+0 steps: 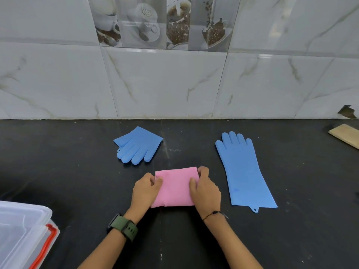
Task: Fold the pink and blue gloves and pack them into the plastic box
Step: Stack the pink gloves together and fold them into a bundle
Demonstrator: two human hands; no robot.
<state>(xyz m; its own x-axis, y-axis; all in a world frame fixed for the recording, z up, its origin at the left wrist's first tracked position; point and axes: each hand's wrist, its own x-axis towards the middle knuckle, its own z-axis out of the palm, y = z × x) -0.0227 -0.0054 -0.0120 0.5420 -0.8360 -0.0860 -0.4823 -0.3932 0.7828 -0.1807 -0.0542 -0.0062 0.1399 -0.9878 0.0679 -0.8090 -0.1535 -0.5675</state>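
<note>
A folded pink glove [174, 188] lies on the black counter [77, 171] in front of me. My left hand [144, 188] pinches its left edge and my right hand [205, 188] grips its right edge, fingers curled over the fold. A folded blue glove [138, 145] lies behind it to the left. A second blue glove [243, 171] lies flat and full length to the right, fingers pointing at the wall. The clear plastic box [23, 230] with a red latch stands at the lower left corner, its lid on it.
A marble-tiled wall [174, 84] closes the back of the counter. A wooden board [345, 135] pokes in at the right edge. I wear a green watch on the left wrist and a thin bracelet on the right.
</note>
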